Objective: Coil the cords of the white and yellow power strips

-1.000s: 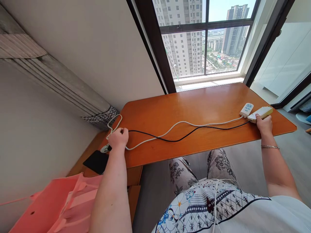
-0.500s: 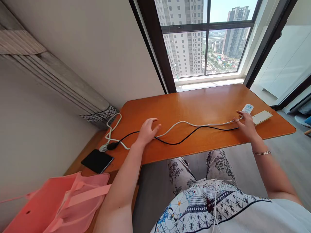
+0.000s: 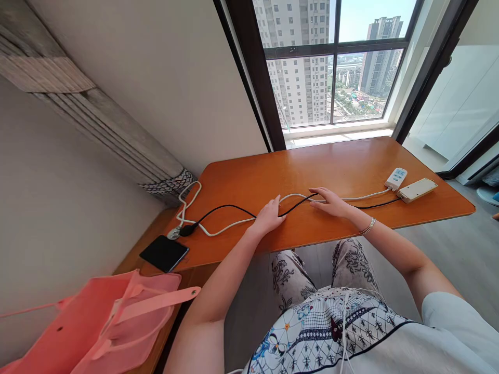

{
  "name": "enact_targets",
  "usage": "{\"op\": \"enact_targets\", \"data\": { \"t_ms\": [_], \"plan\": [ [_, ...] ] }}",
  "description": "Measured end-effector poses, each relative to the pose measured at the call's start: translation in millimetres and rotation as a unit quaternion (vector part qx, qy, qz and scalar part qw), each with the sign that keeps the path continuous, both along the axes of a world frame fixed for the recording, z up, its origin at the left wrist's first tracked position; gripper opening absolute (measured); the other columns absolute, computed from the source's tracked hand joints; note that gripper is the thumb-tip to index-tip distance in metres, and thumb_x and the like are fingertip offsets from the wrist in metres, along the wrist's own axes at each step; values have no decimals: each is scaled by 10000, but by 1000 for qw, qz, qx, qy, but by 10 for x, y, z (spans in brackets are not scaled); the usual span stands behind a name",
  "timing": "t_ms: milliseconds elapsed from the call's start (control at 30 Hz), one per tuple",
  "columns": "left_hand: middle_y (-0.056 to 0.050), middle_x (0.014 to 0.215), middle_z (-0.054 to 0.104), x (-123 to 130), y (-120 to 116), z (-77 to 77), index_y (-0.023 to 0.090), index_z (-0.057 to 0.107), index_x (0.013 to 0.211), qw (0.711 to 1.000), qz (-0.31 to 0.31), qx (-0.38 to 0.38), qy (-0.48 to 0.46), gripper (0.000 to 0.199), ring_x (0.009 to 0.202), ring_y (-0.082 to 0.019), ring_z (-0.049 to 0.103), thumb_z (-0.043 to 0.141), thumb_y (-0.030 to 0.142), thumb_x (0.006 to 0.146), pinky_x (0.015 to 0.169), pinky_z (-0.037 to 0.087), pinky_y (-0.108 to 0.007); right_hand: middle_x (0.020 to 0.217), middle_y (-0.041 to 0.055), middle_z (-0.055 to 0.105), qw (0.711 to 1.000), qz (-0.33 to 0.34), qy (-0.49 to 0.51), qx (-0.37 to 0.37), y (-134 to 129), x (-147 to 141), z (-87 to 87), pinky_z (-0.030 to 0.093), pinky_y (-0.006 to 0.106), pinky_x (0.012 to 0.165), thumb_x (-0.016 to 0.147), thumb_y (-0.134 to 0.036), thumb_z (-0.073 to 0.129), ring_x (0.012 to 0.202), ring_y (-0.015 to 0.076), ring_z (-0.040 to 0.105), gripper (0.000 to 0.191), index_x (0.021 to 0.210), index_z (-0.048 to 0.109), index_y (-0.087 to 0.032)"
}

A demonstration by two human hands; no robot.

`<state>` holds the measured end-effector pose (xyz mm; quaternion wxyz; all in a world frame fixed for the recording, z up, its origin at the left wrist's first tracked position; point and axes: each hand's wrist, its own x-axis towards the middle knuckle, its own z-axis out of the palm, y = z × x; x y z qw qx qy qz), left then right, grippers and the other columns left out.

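A black power cord (image 3: 230, 205) runs across the wooden table from its black plug (image 3: 188, 229) at the left to a cream, long flat box (image 3: 418, 190) at the right. My left hand (image 3: 270, 215) is closed around this cord near the table's front edge. The cord rises from there into my right hand (image 3: 331, 201), passing between thumb and fingers, which hold it loosely. Crossing under the hands is a white cord (image 3: 366, 196), which leads to a white power strip (image 3: 396, 178). Its white plug (image 3: 173, 234) lies beside the black one.
A black tablet or phone-like slab (image 3: 164, 254) lies at the table's left corner. Below it stands a pink bag (image 3: 97, 317) with a strap. The wooden table (image 3: 331, 156) reaches a window at the back, and a tied curtain (image 3: 128, 140) hangs at the left.
My right hand has moved left from the power strip to the middle of the cords. My left hand has shifted right, and the black cord is now raised between the hands.
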<state>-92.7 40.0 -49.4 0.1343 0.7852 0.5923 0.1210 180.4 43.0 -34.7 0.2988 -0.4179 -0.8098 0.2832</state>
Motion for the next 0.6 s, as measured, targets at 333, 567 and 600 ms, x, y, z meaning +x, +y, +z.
{"op": "enact_targets", "data": {
  "t_ms": [333, 567, 600],
  "plan": [
    [10, 693, 593, -25, -134, 591, 173, 675, 844, 921, -80, -149, -350, 344, 567, -102, 448, 723, 471, 680, 514, 345, -223, 1257, 172, 646, 994, 10, -110, 11, -59, -193, 7, 463, 410, 1013, 902, -232, 599, 1148, 267, 621, 501, 1380, 492, -129],
    [24, 675, 522, 216, -291, 1097, 192, 649, 812, 841, -86, -93, -525, 277, 473, -52, 293, 750, 410, 674, 451, 223, -226, 732, -18, 550, 994, 73, 78, -10, -82, -145, 799, 389, 256, 631, 909, -344, 559, 648, 119, 472, 287, 1108, 632, -150],
    [34, 649, 491, 257, -285, 1152, 195, 648, 817, 829, -93, -77, -546, 270, 460, -48, 273, 747, 410, 686, 447, 209, -225, 720, -22, 529, 992, 85, 97, -2, -66, -140, 959, 373, 253, 618, 900, -369, 577, 643, 113, 448, 274, 1054, 636, -150]
  ]
}}
